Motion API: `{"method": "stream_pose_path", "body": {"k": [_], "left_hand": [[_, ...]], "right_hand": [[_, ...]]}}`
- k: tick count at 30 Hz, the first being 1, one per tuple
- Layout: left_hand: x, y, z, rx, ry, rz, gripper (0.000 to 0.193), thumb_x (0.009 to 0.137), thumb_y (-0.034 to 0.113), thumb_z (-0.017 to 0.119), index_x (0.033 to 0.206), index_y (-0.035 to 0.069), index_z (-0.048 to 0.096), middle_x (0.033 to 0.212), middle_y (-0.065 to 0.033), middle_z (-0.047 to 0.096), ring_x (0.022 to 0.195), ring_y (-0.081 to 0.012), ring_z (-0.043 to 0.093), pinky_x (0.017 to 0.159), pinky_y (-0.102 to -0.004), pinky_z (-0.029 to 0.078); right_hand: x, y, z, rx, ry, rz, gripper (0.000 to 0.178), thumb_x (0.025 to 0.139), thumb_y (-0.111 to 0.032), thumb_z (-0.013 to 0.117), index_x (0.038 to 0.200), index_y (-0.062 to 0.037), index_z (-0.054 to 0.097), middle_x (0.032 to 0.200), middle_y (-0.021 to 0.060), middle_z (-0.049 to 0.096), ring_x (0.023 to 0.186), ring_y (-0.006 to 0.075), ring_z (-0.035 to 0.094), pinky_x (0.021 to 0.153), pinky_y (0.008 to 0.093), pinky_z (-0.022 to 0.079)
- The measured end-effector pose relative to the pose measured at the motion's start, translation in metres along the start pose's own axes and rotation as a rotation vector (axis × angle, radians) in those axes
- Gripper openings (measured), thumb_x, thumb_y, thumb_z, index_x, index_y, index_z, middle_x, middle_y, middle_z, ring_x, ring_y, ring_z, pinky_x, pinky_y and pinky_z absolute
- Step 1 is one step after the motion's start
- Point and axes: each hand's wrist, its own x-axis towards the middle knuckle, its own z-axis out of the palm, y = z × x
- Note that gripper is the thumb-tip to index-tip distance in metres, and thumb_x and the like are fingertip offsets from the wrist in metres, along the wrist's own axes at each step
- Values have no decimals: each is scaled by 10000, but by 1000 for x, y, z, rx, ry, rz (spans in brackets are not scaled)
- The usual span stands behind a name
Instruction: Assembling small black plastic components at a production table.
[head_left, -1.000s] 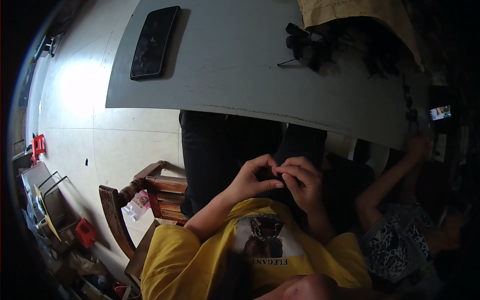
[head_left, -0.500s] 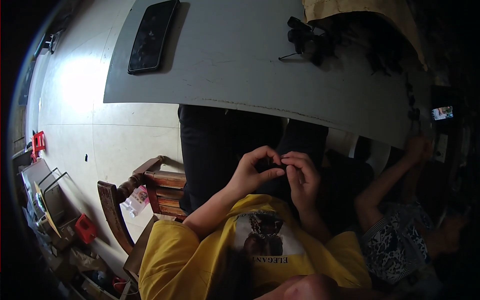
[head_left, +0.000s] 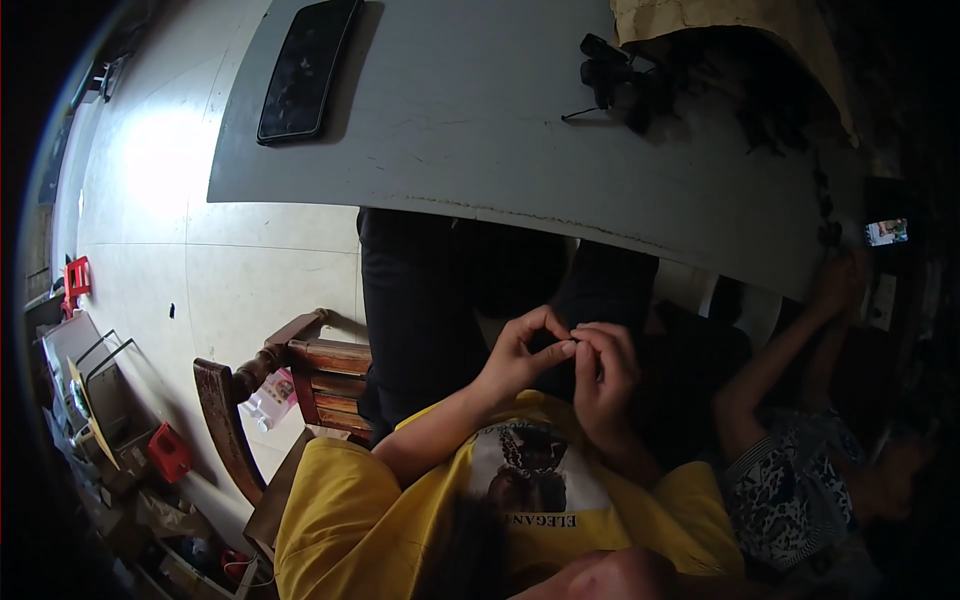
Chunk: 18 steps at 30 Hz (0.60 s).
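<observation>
My left hand (head_left: 520, 352) and my right hand (head_left: 606, 372) meet above my lap, just short of the table edge. Thumb and forefinger are pinched on each side, and the fingertips touch or nearly touch. Whatever lies between them is too small and dark to make out. On the grey table (head_left: 450, 110) ahead, a pile of small black parts (head_left: 625, 90) spills from a brown paper bag (head_left: 740, 18). Neither hand touches the pile.
A black phone (head_left: 310, 70) lies on the table's left part. To my right, another person's forearms (head_left: 775, 355) reach toward the table, near a small lit screen (head_left: 886, 232). A wooden chair (head_left: 330, 375) stands at my left, with red plastic objects (head_left: 170, 452) beyond.
My left hand has shifted slightly right and down, closing the gap to my right hand. The fingertips are now closer together. The things on the table appear unmoved.
</observation>
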Motion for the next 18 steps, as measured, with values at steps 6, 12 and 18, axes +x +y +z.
{"method": "stream_pose_path", "body": {"k": [6,12,18], "left_hand": [[18,29,-5,416,-201,230,432,693,46,714,1078,30,517,993,-74,544,883,-165,534,747,-268,445],[19,38,-6,612,-261,40,525,662,20,699,1153,50,515,1076,-95,490,900,-211,537,717,-291,470],[23,30,-17,620,-256,303,566,658,56,711,1191,59,522,1114,-113,443,967,-226,506,813,-310,444]], "right_hand": [[9,25,-7,824,97,566,151,904,-143,493,954,-19,562,883,42,573,828,104,539,656,236,438],[23,36,-3,1158,-22,724,261,905,-270,488,920,-18,555,743,54,571,565,103,507,508,206,399],[21,37,9,1083,-48,780,260,902,-290,496,915,-38,558,722,35,564,571,77,508,460,182,378]]}}
